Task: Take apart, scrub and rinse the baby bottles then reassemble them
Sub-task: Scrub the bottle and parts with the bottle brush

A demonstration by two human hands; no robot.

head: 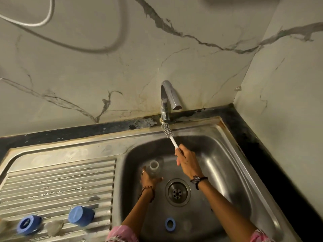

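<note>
My left hand [148, 179] grips a clear baby bottle body [153, 167], mouth up, low inside the steel sink basin [227, 163]. My right hand [186, 158] holds the white handle of a bottle brush [167, 131]. The brush's bristle head lies up against the base of the tap [166, 102], outside the bottle. A blue screw ring [170, 224] lies on the basin floor near the front. On the ribbed drainboard [57, 180] stand a blue cap [81, 216], a second blue ring [28, 224] and a clear teat [53, 227].
The drain strainer [178, 192] sits mid-basin between my forearms. No water shows at the tap's spout. A marble-patterned wall rises behind the sink and at the right. A dark counter edge [253, 140] borders the sink. A hose [43, 21] hangs on the wall, upper left.
</note>
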